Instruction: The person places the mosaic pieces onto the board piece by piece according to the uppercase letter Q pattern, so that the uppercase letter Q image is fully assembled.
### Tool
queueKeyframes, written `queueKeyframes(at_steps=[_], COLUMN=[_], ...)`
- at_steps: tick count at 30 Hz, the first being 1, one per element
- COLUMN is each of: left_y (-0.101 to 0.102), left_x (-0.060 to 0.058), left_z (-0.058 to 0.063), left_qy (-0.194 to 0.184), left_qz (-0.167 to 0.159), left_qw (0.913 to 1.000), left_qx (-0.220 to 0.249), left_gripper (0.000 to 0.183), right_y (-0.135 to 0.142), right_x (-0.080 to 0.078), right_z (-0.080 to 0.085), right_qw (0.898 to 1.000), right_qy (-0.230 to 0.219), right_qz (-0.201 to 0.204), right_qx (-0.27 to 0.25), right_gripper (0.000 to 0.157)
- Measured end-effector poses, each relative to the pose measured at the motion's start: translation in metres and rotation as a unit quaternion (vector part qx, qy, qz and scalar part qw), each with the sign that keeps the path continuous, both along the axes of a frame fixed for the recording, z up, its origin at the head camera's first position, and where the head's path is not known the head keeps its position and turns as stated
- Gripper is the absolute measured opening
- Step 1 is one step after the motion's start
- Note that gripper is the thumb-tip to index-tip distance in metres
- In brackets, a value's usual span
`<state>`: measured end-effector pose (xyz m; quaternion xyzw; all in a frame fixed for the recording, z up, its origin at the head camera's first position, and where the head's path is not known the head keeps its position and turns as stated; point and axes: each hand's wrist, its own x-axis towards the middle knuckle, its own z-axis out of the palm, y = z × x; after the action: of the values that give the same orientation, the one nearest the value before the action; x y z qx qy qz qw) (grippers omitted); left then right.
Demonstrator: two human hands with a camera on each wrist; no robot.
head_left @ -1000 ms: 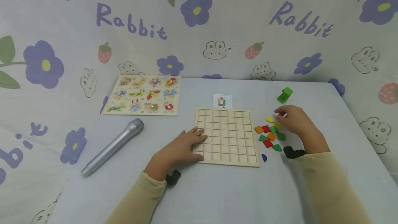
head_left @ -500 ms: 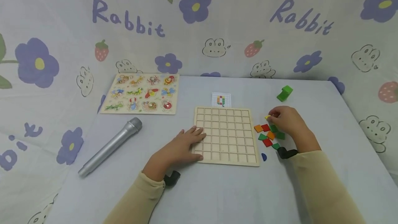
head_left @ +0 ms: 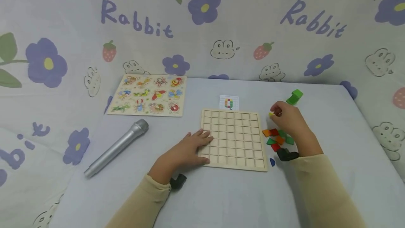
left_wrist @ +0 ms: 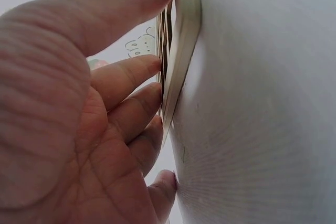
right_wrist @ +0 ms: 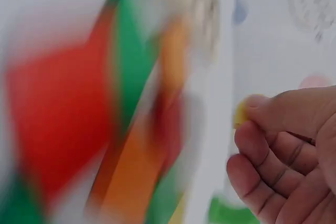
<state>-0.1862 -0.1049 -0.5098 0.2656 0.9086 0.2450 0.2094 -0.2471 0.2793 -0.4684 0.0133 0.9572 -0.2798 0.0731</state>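
A wooden grid board [head_left: 234,140] lies flat in the middle of the white table. My left hand [head_left: 190,149] rests on its left edge with fingers spread; in the left wrist view the thumb and fingertips touch the board's rim [left_wrist: 185,40]. Beyond the board's right edge, my right hand [head_left: 289,117] pinches a small yellow piece [right_wrist: 241,114] between thumb and finger, raised off the table. Below that hand lie several flat coloured pieces: red [head_left: 275,147], orange [head_left: 280,140] and green [head_left: 289,140]. A blue half-round piece [head_left: 272,162] sits near the board's lower right corner.
Behind the board lies a small pattern card [head_left: 229,102]. A green block [head_left: 295,96] stands at the back right. To the left are a silver microphone [head_left: 117,149] and a wooden insect puzzle [head_left: 147,95]. A printed cloth [head_left: 240,20] hangs behind the table.
My right hand closed on the yellow piece among the loose pieces, then lifted it and moved up and slightly left. My left hand has stayed on the board.
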Motion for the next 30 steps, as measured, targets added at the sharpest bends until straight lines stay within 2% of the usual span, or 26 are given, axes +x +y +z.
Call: queueKeyframes(at_steps=[2, 5, 9, 14, 19, 30], left_y=[0.001, 0.001, 0.002, 0.003, 0.002, 0.000], left_x=[0.000, 0.000, 0.001, 0.003, 0.004, 0.003], left_z=[-0.001, 0.000, 0.002, 0.004, 0.004, 0.007], left_qy=[0.001, 0.000, -0.002, -0.009, -0.005, 0.007], left_qz=[0.000, 0.002, 0.003, 0.004, 0.001, 0.000], left_qw=[1.0000, 1.0000, 1.0000, 1.0000, 1.0000, 1.0000], left_qx=[0.000, 0.003, 0.002, 0.000, 0.002, 0.000], left_gripper=[0.086, 0.086, 0.086, 0.086, 0.085, 0.084], right_y=[-0.019, -0.049, -0.085, -0.116, -0.128, -0.135], right_x=[-0.001, -0.004, -0.011, -0.019, -0.022, -0.025], right_z=[0.007, 0.011, 0.004, -0.011, -0.017, -0.014], right_qw=[0.999, 0.996, 0.990, 0.987, 0.989, 0.986], right_qy=[0.018, 0.017, 0.004, 0.005, 0.020, 0.017], right_qz=[0.018, 0.059, 0.101, 0.126, 0.129, 0.159], right_qx=[-0.025, -0.070, -0.103, -0.097, -0.075, -0.043], right_gripper=[0.033, 0.031, 0.016, 0.010, 0.009, 0.014])
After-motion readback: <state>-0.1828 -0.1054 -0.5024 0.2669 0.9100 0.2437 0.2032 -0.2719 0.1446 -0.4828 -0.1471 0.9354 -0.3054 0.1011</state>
